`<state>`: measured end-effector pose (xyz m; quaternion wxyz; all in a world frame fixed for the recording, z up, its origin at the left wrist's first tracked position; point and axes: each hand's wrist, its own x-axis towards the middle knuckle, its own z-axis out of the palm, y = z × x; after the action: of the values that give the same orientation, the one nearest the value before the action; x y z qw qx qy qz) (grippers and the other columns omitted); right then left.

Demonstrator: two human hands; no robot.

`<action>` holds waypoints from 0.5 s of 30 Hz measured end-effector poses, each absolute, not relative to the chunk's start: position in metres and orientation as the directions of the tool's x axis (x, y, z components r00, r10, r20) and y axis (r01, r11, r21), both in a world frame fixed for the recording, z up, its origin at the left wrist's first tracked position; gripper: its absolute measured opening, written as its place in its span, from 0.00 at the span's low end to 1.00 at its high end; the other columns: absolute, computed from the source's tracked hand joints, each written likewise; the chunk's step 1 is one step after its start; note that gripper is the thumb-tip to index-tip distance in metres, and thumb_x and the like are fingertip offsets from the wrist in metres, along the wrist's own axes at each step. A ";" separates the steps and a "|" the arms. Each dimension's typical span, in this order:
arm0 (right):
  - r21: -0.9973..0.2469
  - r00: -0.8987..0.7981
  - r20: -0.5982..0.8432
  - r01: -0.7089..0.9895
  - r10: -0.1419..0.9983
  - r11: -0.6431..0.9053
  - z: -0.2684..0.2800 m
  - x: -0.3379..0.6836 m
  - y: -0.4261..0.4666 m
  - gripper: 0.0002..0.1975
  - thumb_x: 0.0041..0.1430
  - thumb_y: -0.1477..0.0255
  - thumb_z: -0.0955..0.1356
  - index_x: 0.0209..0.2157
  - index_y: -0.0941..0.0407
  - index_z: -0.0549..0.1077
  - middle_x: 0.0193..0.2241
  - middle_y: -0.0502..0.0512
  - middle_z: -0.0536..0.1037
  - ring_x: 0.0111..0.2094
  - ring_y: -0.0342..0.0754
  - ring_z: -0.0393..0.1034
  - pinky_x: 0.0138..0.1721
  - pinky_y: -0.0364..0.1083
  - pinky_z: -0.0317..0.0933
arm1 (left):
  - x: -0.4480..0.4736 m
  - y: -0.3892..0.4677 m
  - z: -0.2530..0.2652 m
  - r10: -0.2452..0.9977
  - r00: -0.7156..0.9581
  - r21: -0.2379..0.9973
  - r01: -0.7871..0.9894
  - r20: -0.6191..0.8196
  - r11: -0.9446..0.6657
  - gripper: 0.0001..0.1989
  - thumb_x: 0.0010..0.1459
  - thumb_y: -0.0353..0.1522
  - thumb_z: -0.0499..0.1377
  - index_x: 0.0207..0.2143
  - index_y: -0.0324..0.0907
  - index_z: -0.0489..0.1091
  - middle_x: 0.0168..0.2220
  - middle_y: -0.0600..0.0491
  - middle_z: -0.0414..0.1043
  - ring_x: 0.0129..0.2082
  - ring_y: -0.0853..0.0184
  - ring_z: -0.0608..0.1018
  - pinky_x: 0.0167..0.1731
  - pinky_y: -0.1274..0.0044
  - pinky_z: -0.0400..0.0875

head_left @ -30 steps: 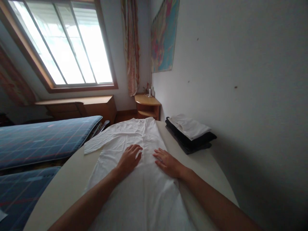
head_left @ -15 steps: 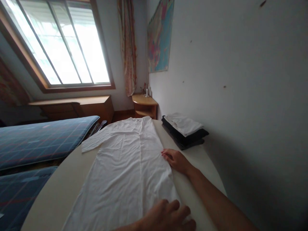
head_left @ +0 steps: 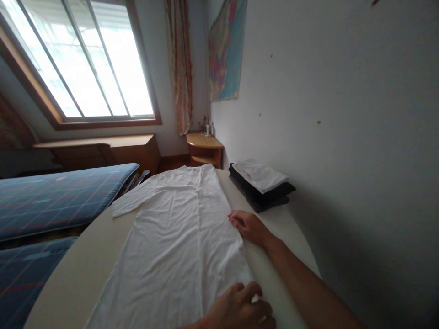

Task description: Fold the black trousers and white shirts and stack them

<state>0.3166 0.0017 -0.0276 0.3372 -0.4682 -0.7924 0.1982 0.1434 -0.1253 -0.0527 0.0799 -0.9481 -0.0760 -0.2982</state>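
Observation:
A white shirt [head_left: 171, 237] lies spread lengthwise over the round table [head_left: 78, 265], with one sleeve [head_left: 132, 201] pointing left and some wrinkles across the body. Its right side runs in a straight edge. At the middle of that edge my right hand [head_left: 248, 226] is closed, fingertips pinching the fabric. Nearer to me, my left hand [head_left: 240, 306] reaches across the lower part of the shirt to the same edge. Its fingers are curled, and a bit of white cloth shows between them.
A stack of folded dark clothes [head_left: 260, 197] with a white folded garment [head_left: 262, 176] on top sits at the table's right, beside the wall [head_left: 343, 91]. Blue plaid mattresses [head_left: 61, 196] are on the left. A corner shelf [head_left: 206, 140] stands beyond the table.
My left hand has moved slightly up along the shirt's edge, its fingers more curled on the cloth. The right hand stays at its spot. The view has shifted a little.

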 end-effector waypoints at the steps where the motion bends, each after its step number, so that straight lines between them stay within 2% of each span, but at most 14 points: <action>1: -0.623 -0.339 0.353 0.611 0.872 0.489 -0.027 0.316 0.002 0.11 0.67 0.67 0.64 0.40 0.54 0.77 0.45 0.57 0.80 0.49 0.51 0.73 0.53 0.49 0.63 | 0.146 -0.126 -0.055 0.083 0.804 -0.112 0.183 0.588 -0.977 0.05 0.63 0.37 0.62 0.34 0.48 0.72 0.33 0.65 0.79 0.35 0.70 0.80 0.19 0.81 0.63; 4: -0.607 -0.348 0.367 0.613 0.863 0.506 -0.026 0.316 0.003 0.10 0.66 0.68 0.64 0.39 0.54 0.77 0.44 0.57 0.80 0.48 0.51 0.73 0.54 0.50 0.63 | 0.152 -0.128 -0.057 0.073 0.837 -0.148 0.181 0.543 -0.972 0.08 0.66 0.40 0.58 0.35 0.48 0.73 0.34 0.63 0.80 0.35 0.74 0.80 0.24 0.84 0.66; 7: -0.592 -0.351 0.386 0.615 0.853 0.521 -0.026 0.315 0.003 0.09 0.65 0.69 0.65 0.38 0.54 0.77 0.44 0.57 0.80 0.49 0.51 0.73 0.55 0.51 0.62 | 0.154 -0.129 -0.060 0.033 0.884 -0.193 0.138 0.466 -0.971 0.08 0.68 0.40 0.56 0.40 0.50 0.74 0.40 0.62 0.80 0.38 0.75 0.80 0.32 0.85 0.71; 11: -0.565 -0.376 0.408 0.612 0.832 0.554 -0.026 0.315 0.003 0.07 0.63 0.71 0.66 0.36 0.54 0.77 0.42 0.57 0.81 0.49 0.52 0.73 0.55 0.52 0.62 | 0.141 -0.131 -0.069 -0.007 0.874 -0.282 0.149 0.486 -0.948 0.15 0.72 0.39 0.49 0.56 0.55 0.67 0.55 0.63 0.74 0.52 0.72 0.77 0.48 0.78 0.73; 13: -0.555 -0.381 0.417 0.612 0.825 0.563 -0.026 0.315 0.003 0.07 0.63 0.72 0.66 0.36 0.54 0.77 0.42 0.57 0.81 0.49 0.51 0.73 0.55 0.52 0.62 | 0.132 -0.134 -0.078 0.015 0.872 -0.319 0.195 0.489 -0.928 0.18 0.73 0.37 0.46 0.61 0.53 0.63 0.62 0.61 0.68 0.58 0.70 0.73 0.50 0.77 0.72; 15: -0.547 -0.387 0.421 0.613 0.820 0.570 -0.026 0.316 0.003 0.07 0.63 0.71 0.66 0.36 0.54 0.77 0.43 0.57 0.80 0.48 0.51 0.73 0.54 0.52 0.62 | 0.125 -0.138 -0.087 0.059 0.884 -0.329 0.234 0.464 -0.915 0.18 0.72 0.36 0.47 0.61 0.49 0.63 0.63 0.57 0.66 0.59 0.69 0.72 0.51 0.77 0.72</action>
<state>0.3156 0.0030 -0.0260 0.3388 -0.4376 -0.8187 0.1529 0.1250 -0.1380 -0.0874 0.1916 -0.9514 -0.0769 -0.2286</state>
